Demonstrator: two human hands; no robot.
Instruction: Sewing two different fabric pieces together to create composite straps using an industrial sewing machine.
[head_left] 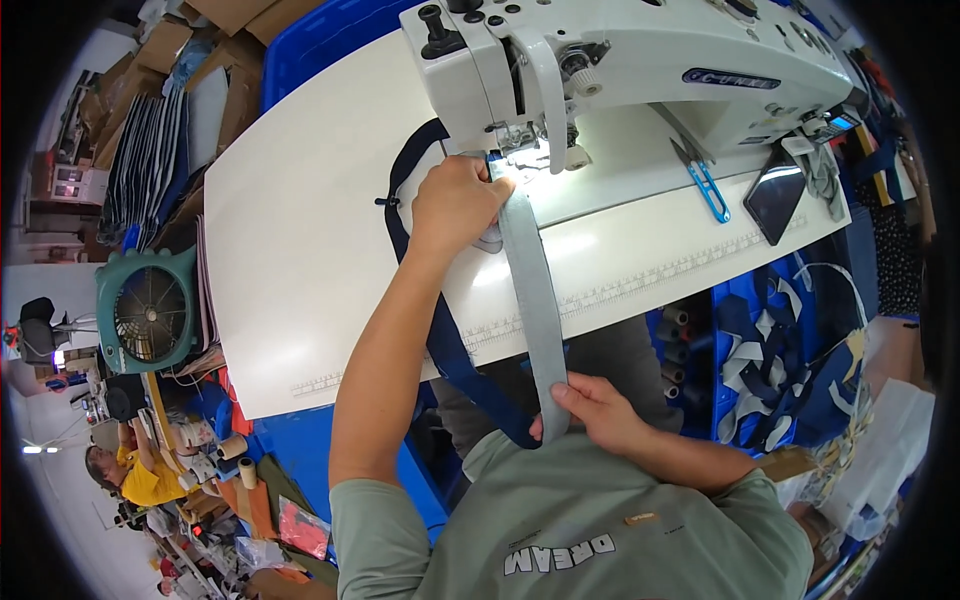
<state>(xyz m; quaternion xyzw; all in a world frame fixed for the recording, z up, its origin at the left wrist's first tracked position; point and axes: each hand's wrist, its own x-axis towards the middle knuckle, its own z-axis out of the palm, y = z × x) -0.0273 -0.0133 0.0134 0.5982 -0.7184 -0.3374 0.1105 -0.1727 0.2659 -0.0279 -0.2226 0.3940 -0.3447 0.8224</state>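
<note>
A long strip of fabric [532,285], grey on one face and navy on the other, runs from the sewing machine [560,80] down over the table's front edge. Close to the lit needle area, my left hand [455,203] is closed on the strip's upper end, its fingertips pressing the cloth. My right hand [597,410] grips the lower part near my lap, thumb on the grey face. From there the navy side [462,365] loops back up under my left forearm and behind the left hand to the machine. A small dark clip or tab sits on that loop.
Blue-handled scissors [708,185] and a black phone [775,195] lie right on the white table [300,230]. A blue bin [735,400] of navy and grey scraps stands below right. A green fan [150,312] is at left; a person in yellow [150,482] sits beyond.
</note>
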